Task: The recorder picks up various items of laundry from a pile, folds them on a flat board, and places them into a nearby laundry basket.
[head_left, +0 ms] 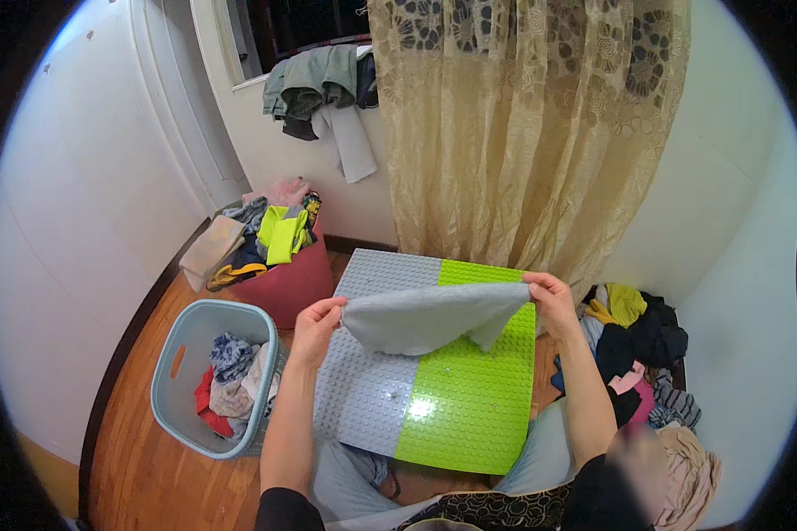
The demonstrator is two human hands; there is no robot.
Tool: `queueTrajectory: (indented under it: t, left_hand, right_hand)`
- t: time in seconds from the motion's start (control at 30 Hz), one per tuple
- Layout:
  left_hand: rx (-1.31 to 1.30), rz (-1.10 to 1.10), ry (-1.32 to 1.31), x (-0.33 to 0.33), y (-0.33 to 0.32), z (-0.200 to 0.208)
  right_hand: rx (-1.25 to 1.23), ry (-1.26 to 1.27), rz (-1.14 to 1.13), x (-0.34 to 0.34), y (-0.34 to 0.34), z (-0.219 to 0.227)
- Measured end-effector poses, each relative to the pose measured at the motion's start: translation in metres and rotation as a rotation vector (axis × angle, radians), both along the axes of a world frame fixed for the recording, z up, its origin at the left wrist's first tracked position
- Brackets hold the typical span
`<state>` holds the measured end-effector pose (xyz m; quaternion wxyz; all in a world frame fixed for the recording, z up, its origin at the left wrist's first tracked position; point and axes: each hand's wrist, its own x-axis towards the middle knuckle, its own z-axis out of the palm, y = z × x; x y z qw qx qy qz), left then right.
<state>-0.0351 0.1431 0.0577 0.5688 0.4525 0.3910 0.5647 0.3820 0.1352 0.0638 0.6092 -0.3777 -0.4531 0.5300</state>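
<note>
A grey piece of cloth, seemingly a garment [425, 317], is stretched in the air between my two hands. My left hand [317, 327] pinches its left end, and my right hand [551, 301] pinches its right end. The lower edge sags loosely, with a small flap hanging near the right side. Beneath it is a low studded board table [465, 434], grey on its left half and lime green on its right. What kind of garment the cloth is, I cannot tell.
A light blue basket [161, 389] with some clothes stands at left. Behind it a red tub [283, 283] is heaped with clothing. At right lies a pile of clothes [624, 345]. Beige curtains [522, 142] hang behind the table, and garments [314, 84] drape over the windowsill.
</note>
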Motion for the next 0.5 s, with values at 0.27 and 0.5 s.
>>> queueTrajectory:
  t: [0.27,0.5]
  left_hand:
    - [0.485,0.345,0.885,0.008,-0.017,0.039]
    - [0.498,0.061,0.078,0.021,-0.053,0.085]
  right_hand:
    - [0.272,-1.015,-0.526,-0.018,-0.019,0.029]
    - [0.372,-0.085,-0.268,-0.021,-0.042,0.059]
